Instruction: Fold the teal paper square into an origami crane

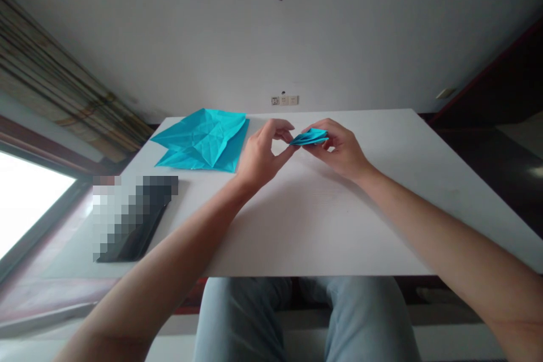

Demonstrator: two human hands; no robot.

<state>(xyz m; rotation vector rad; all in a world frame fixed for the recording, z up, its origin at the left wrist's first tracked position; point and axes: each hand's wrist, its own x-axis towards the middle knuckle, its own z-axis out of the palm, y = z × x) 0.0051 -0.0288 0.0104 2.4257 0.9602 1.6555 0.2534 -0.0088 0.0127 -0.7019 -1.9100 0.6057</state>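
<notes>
A small folded piece of blue paper (311, 137), made of several layers, is held up between my two hands above the white table. My left hand (265, 150) pinches its left tip between thumb and fingers. On the other side, my right hand (339, 147) grips the paper's right part, fingers behind it and thumb below. Left of my left hand lies a larger creased blue sheet (203, 138), partly opened out, with a flat blue paper (241, 147) showing under its right edge.
The white table (322, 226) spans the width before me, its front edge just above my knees. A dark flat object (139, 226), mostly blurred out, lies at the left. Behind stands a wall with sockets (284, 100); a curtain (63, 68) and window are on the left.
</notes>
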